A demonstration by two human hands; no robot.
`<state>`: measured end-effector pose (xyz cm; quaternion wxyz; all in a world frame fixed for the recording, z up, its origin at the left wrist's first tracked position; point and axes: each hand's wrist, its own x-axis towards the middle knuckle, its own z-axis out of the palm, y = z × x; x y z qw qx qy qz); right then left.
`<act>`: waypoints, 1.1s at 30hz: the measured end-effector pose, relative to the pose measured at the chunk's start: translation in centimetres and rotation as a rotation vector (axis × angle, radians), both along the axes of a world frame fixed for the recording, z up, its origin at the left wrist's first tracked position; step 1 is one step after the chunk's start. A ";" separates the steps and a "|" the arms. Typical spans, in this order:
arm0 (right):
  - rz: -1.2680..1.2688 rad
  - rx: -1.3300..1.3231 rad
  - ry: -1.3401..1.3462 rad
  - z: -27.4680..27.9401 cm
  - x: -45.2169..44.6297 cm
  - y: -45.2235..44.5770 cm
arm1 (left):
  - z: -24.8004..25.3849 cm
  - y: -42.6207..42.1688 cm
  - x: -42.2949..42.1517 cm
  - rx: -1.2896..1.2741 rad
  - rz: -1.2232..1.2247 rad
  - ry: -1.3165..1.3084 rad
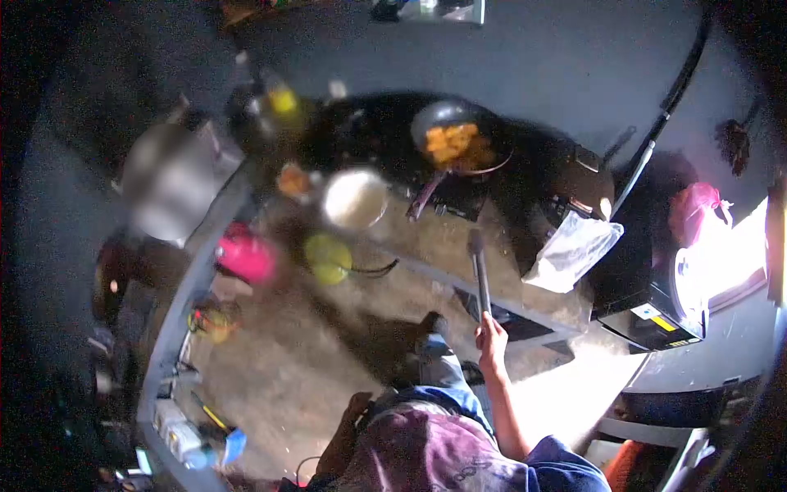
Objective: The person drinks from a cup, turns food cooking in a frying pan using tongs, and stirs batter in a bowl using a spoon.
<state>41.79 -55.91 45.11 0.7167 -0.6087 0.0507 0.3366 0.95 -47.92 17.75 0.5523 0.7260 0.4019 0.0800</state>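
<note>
My right hand (492,338) is closed round the lower end of a long dark utensil (480,271), which points up toward the counter. Beyond its tip sits a dark frying pan (436,119) with orange pieces of food (452,143) in it; the pan's handle (426,197) points toward me. My left hand (358,406) is low beside my waist, in shadow, and its fingers cannot be made out. To the left of the pan handle stands a round container with white contents (356,199).
A clear plastic bag (574,250) lies on the counter's right part, near a black box-shaped appliance (656,320). On the left are a large metal pot (168,184), a pink object (246,252) and a yellow-green round object (329,258). A blue-headed tool (233,445) is at lower left.
</note>
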 end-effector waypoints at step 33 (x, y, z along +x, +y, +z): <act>1.159 -0.049 -0.474 2.3 5.8 2.7 | 24.6 -0.1 31.5 -0.940 0.319 -0.635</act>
